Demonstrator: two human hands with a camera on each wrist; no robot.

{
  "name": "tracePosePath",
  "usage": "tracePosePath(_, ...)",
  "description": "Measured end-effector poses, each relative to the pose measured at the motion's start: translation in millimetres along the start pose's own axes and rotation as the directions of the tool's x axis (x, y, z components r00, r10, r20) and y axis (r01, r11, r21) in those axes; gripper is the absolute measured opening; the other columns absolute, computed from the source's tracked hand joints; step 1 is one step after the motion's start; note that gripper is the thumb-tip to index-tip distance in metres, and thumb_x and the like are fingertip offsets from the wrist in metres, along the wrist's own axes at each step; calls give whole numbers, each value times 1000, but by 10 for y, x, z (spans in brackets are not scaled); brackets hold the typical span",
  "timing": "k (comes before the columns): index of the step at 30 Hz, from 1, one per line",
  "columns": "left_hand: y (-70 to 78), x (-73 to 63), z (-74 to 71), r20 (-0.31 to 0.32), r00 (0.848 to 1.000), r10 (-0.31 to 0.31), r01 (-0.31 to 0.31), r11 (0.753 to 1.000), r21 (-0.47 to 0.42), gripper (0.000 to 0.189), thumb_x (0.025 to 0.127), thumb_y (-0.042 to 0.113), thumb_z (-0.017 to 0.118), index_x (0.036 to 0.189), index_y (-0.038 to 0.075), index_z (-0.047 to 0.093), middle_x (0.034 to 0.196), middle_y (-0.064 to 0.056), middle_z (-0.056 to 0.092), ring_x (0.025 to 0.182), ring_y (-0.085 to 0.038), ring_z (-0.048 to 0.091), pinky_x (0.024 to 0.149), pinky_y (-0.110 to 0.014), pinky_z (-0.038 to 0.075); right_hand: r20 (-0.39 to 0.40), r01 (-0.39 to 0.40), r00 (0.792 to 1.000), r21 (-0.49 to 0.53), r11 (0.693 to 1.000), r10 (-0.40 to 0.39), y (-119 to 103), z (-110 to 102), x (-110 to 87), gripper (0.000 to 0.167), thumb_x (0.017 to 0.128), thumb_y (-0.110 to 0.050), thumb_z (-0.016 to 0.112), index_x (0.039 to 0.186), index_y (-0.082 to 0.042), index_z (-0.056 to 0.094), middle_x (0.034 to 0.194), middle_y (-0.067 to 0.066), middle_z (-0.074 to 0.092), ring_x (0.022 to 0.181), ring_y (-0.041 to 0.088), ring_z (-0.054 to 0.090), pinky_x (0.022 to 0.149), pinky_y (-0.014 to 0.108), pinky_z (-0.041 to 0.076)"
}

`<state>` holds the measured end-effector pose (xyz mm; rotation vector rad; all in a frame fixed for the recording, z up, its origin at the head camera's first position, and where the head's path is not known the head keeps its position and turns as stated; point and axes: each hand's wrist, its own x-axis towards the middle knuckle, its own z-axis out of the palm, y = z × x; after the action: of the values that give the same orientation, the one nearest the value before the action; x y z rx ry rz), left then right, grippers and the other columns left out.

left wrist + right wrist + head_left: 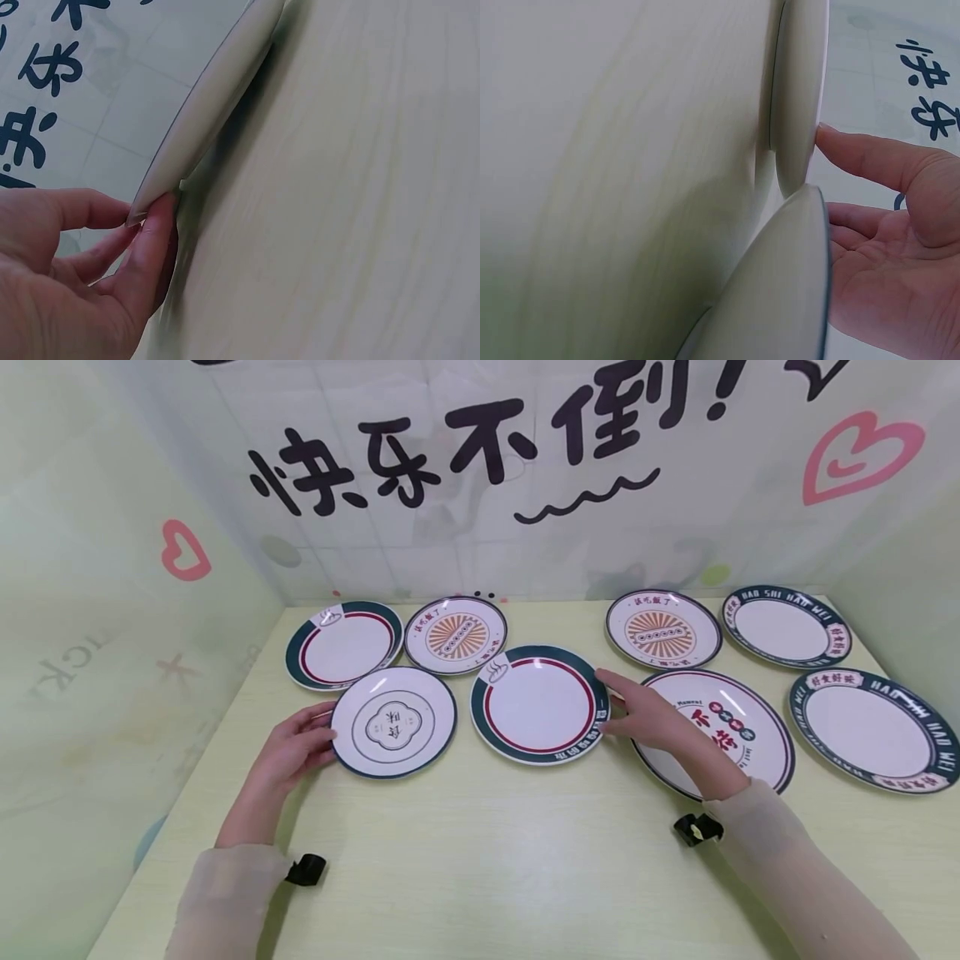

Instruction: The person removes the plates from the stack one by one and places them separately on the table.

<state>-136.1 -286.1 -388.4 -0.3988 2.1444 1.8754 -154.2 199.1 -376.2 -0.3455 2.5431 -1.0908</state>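
Note:
My left hand [294,745] pinches the left rim of a white plate with a thin dark blue edge and a grey cloud-shaped emblem [393,722]. The left wrist view shows that plate's pale underside [206,112] slanting away, shadow beneath it, thumb and fingers at the rim. At the right side of a green-rimmed plate with a red inner ring [536,706], my right hand [648,714] has its thumb and a finger touching the edge, fairly straight. In the right wrist view the thumb [862,154] meets that plate's rim. Some fingers are partly hidden behind a nearer plate [772,292].
Behind lie another green-rimmed plate [348,643] and two orange sunburst plates [456,635] [663,628]. Under my right forearm is a red-and-navy-ringed plate with characters [750,731]. Two oval navy-rimmed plates [787,625] [873,731] lie far right. Printed cloth [480,552] walls the table's back.

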Motion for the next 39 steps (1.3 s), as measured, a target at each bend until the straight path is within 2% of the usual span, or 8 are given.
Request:
tracePosePath(9, 9, 43, 19, -4, 1000, -11, 11, 995, 100, 60, 99, 3, 56, 154, 4, 32, 108, 13, 58, 75, -1, 64, 69, -18, 60, 7, -22, 1000, 5, 1000, 22, -5, 21, -5, 78, 93, -4, 65, 157, 1, 21, 165, 23, 17, 150, 44, 25, 120, 53, 31)
tracePosePath(14, -2, 55, 40, -18, 999, -27, 30, 980, 194, 59, 100, 6, 55, 155, 6, 33, 139, -15, 51, 76, 0, 62, 70, -17, 59, 11, -15, 1000, -2, 1000, 15, -8, 23, -13, 78, 93, -4, 65, 157, 2, 21, 165, 24, 17, 149, 44, 25, 120, 53, 32)
tracePosePath(17, -7, 56, 50, -33, 999, -14, 22, 969, 246, 57, 100, 6, 54, 154, 6, 34, 149, -24, 42, 77, 1, 61, 69, -17, 59, 11, -14, 1000, -6, 1000, 14, -18, 21, -15, 78, 93, -4, 65, 157, 2, 21, 165, 24, 18, 149, 44, 26, 120, 53, 32)
tracePosePath(22, 8, 66, 69, -53, 999, 11, 7, 948, 319, 55, 100, 5, 52, 153, 3, 35, 150, -26, 42, 79, 1, 59, 70, -17, 59, 12, -19, 1000, -5, 1000, 19, -45, 10, -18, 77, 94, -5, 65, 157, 1, 21, 164, 24, 18, 149, 44, 26, 119, 53, 32)
tracePosePath(28, 54, 71, 84, -24, 999, 37, -24, 917, 397, 54, 101, 8, 52, 151, -3, 35, 149, -31, 43, 91, -4, 62, 75, -19, 60, 12, -22, 1000, 30, 999, 22, -13, -6, -4, 77, 94, -5, 65, 157, 0, 21, 165, 23, 19, 148, 44, 28, 118, 54, 34)
tracePosePath(32, 95, 47, 88, -10, 998, 62, -51, 894, 445, 52, 102, 9, 50, 150, -6, 35, 148, -33, 44, 111, -22, 63, 79, -21, 60, -1, -25, 1000, 68, 997, 25, 48, -31, 7, 75, 97, -9, 62, 158, -3, 20, 165, 21, 20, 147, 43, 30, 118, 53, 34)
tracePosePath(35, 126, 31, 66, 2, 996, 91, -82, 889, 450, 52, 103, 9, 49, 149, -8, 34, 148, -34, 43, 124, -35, 56, 85, -26, 61, -30, -18, 999, 113, 993, 21, 73, -94, -11, 74, 98, -11, 60, 159, -3, 18, 165, 22, 19, 148, 44, 29, 119, 54, 33)
tracePosePath(39, 176, 15, 11, -17, 992, 129, -109, 894, 434, 51, 103, 13, 48, 147, -9, 35, 145, -31, 47, 117, -27, 60, 86, -26, 61, -83, -17, 996, 168, 986, 32, 67, -246, -79, 74, 100, -14, 59, 160, -5, 16, 165, 22, 17, 149, 46, 24, 120, 56, 29)
